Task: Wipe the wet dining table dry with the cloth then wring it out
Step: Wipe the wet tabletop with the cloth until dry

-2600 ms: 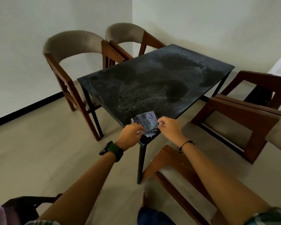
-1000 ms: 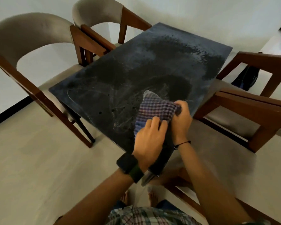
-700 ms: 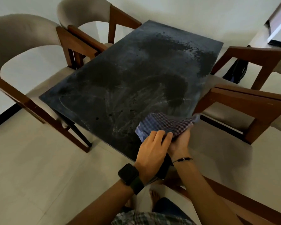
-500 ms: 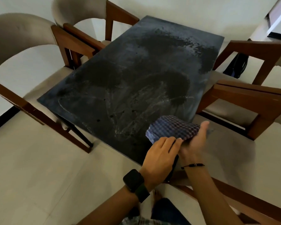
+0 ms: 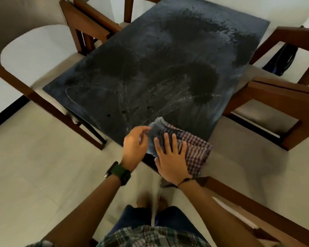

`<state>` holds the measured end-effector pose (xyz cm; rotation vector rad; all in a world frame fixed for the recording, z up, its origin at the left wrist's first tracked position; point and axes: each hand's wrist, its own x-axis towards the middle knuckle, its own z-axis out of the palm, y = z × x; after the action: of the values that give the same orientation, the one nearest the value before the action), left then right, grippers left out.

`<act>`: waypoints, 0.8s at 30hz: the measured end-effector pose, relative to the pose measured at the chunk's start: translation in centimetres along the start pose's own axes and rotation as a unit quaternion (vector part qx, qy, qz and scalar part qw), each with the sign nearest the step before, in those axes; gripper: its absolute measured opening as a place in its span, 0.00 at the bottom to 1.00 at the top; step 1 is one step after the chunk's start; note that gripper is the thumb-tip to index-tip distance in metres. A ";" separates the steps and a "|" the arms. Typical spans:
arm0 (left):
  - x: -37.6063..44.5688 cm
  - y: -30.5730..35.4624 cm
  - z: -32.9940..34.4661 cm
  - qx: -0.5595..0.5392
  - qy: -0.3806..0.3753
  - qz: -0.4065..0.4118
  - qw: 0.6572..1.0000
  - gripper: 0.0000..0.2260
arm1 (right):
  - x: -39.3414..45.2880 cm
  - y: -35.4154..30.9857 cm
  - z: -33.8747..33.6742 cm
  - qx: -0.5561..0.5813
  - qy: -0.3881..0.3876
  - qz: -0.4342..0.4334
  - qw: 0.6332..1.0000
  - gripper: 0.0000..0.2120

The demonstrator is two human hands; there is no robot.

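Checked cloth (image 5: 194,148) lies on the counter (image 5: 150,68) corner; your right hand (image 5: 171,157) presses it flat-fingered, your left hand (image 5: 135,147) pinches its edge

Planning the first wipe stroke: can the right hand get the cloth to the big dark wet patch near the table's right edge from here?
Probably yes. The right hand lies flat on the cloth at the table's near corner, and bare tabletop runs from there to the wet patch. Nothing stands between.

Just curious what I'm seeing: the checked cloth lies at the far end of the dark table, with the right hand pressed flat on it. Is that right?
Not quite. In the head view the checked cloth lies at the near corner of the dark table, closest to the person. The right hand does press flat on it.
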<state>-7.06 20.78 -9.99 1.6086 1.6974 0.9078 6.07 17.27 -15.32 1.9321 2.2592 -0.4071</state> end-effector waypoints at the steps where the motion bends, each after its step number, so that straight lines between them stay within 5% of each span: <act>1: 0.6 -0.7 0.0 0.018 -0.012 0.000 1.000 0.12 | -0.5 0.1 0.7 -0.020 -0.022 -0.013 0.999 0.31; 4: 2.3 -2.9 -0.7 0.064 -0.036 0.003 0.997 0.13 | -2.9 1.7 0.9 -0.048 -0.034 -0.093 0.994 0.26; 9: 5.2 -7.5 -3.3 0.090 0.053 -0.070 0.992 0.15 | -2.0 5.0 1.5 -0.105 0.001 -0.216 0.971 0.26; 13: 8.1 -10.1 -5.1 0.128 -0.030 -0.101 0.986 0.19 | 0.7 4.5 1.8 -0.111 0.033 -0.287 0.951 0.25; 20: 10.1 -9.9 -5.6 0.135 -0.063 -0.074 0.986 0.17 | 13.0 -2.2 -1.2 -0.053 0.050 -0.149 0.986 0.26; 24: 10.1 -9.8 -5.5 0.194 -0.103 -0.036 0.975 0.17 | 18.8 3.1 -3.8 -0.014 0.034 -0.001 0.999 0.25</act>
<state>-17.83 30.32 -14.70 1.8017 1.8475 0.3680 6.32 36.59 -17.35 1.9590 2.2938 -0.3128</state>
